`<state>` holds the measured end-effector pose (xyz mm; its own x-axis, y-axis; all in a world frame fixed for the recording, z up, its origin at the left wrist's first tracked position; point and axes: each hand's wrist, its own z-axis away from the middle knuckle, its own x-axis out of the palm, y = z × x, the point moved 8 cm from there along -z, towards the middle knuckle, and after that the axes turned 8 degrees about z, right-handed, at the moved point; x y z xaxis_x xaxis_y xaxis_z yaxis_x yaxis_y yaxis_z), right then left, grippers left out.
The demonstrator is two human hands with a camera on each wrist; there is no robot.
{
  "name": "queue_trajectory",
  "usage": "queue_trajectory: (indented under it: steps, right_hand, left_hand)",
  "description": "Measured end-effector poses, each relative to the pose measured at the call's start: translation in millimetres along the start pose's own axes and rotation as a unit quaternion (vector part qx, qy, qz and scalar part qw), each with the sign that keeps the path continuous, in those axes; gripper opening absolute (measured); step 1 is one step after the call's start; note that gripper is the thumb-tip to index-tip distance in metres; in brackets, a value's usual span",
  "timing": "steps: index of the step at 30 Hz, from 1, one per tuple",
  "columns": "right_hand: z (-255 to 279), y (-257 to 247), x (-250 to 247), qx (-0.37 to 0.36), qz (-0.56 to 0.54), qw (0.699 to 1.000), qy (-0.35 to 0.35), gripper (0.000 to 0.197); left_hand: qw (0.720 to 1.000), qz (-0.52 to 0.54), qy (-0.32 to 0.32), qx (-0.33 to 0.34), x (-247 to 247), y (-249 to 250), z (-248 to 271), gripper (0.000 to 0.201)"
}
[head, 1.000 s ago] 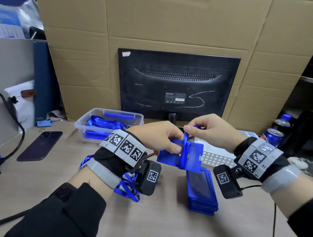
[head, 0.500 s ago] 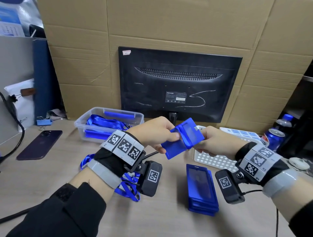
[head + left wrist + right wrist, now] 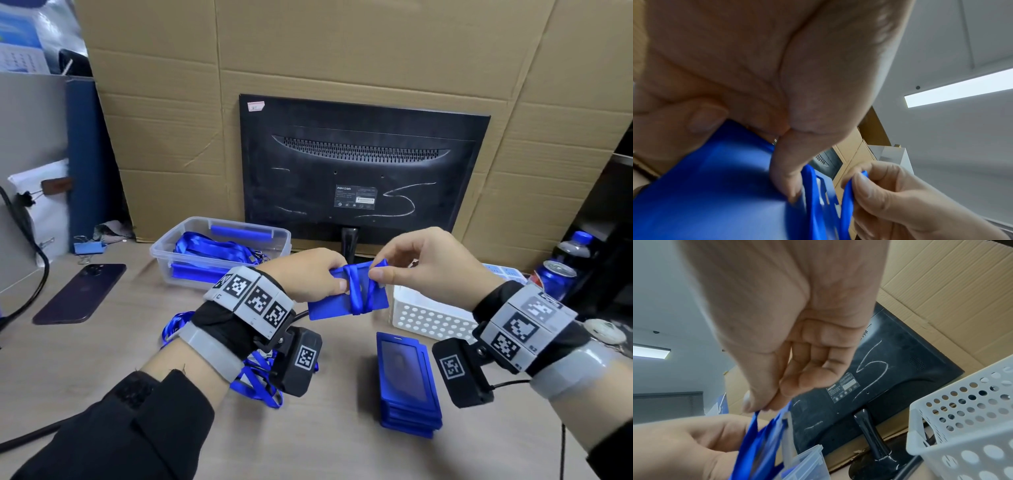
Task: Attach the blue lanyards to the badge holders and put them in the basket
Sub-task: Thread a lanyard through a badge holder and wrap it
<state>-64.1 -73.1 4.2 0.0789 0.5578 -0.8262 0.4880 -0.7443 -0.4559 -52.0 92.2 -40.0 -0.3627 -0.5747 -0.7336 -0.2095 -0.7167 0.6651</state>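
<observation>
I'm gripping the blue badge holder (image 3: 347, 301) in my left hand (image 3: 308, 275), thumb pressing its face, up above the desk (image 3: 102, 359). My right hand (image 3: 424, 263) is pinching the blue lanyard (image 3: 356, 291), which is looping around the holder's middle. I'm judging this as the wrapping step, near its end. Next I'm needing to tuck the loose end, then carry the bundle right into the white basket (image 3: 431, 318), just beside the spare holders (image 3: 407, 383).
</observation>
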Motion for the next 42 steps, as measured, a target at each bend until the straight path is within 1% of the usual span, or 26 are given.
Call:
queue_trajectory:
  steps: [2, 4, 7, 9, 11, 17, 19, 21, 25, 27, 30, 32, 34, 36, 39, 40, 42]
  right_hand:
    - [-1.1, 5.0, -0.1, 0.026, -0.046, 0.998, 0.027, 0.012]
    - [-1.7, 10.2, 3.5, 0.067, -0.102, 0.992, 0.024, 0.011]
    - [-3.9, 10.3, 2.4, 0.078, -0.081, 0.993, 0.022, 0.016]
    - [-4.1, 10.3, -1.0, 0.085, -0.072, 0.993, 0.034, 0.023]
    - [-3.5, 12.1, -3.2, 0.100, -0.081, 0.991, 0.042, 0.026]
    - [1.4, 15.0, -5.8, 0.143, -0.125, 0.980, 0.054, 0.015]
    - [2.2, 16.2, -6.3, 0.153, -0.120, 0.980, 0.048, 0.011]
    - [2.5, 17.9, -5.3, 0.162, -0.102, 0.981, 0.033, 0.012]
    - [0.8, 19.6, -3.4, 0.168, -0.070, 0.983, 0.009, 0.018]
    - [-0.5, 17.5, -3.5, 0.160, -0.067, 0.985, -0.002, 0.013]
    - [-1.9, 9.9, -4.0, 0.121, -0.049, 0.991, -0.018, 0.006]
    - [-2.5, 6.5, -5.2, 0.099, -0.041, 0.994, -0.017, 0.007]
    - [-2.7, 6.2, -5.7, 0.095, -0.039, 0.995, -0.012, 0.008]
    - [-2.3, 9.2, -6.9, 0.105, -0.040, 0.994, 0.007, 0.006]
    - [-0.2, 15.5, -9.7, 0.129, -0.074, 0.988, 0.040, 0.015]
    - [0.0, 15.6, -9.9, 0.129, -0.084, 0.987, 0.039, 0.015]
    - [0.5, 14.4, -8.9, 0.128, -0.102, 0.986, 0.020, 0.010]
  left_hand:
    - [1.000, -0.002, -0.008, 0.006, 1.7, 2.7, 0.0, 0.019]
    - [1.000, 0.013, -0.007, -0.003, 3.5, 1.8, -1.5, 0.018]
    - [1.000, 0.024, 0.002, 0.004, 4.8, 3.6, -2.7, 0.016]
    - [0.999, 0.009, 0.016, 0.030, 3.4, 7.4, -4.5, 0.019]
    - [0.998, 0.004, 0.037, 0.055, 1.9, 11.8, -6.1, 0.023]
    - [0.993, 0.035, 0.084, 0.078, 0.5, 15.3, -9.1, 0.024]
    - [0.992, 0.043, 0.090, 0.079, 0.1, 15.5, -9.7, 0.026]
    - [0.992, 0.043, 0.091, 0.078, 0.1, 16.1, -10.7, 0.028]
    - [0.993, 0.023, 0.088, 0.080, 1.0, 18.6, -10.6, 0.027]
    - [0.993, 0.020, 0.082, 0.081, 1.3, 20.2, -9.6, 0.028]
    - [0.994, 0.020, 0.074, 0.078, 2.2, 22.6, -8.8, 0.034]
    - [0.994, 0.030, 0.074, 0.073, 2.6, 23.4, -8.4, 0.037]
    - [0.993, 0.043, 0.075, 0.074, 2.9, 24.1, -8.0, 0.040]
    - [0.991, 0.054, 0.086, 0.082, 1.5, 26.0, -7.2, 0.042]
    - [0.988, 0.067, 0.104, 0.092, -1.1, 29.1, -7.5, 0.043]
    - [0.988, 0.067, 0.106, 0.093, -1.1, 30.1, -7.8, 0.043]
    - [0.988, 0.063, 0.102, 0.095, 0.4, 31.5, -8.1, 0.043]
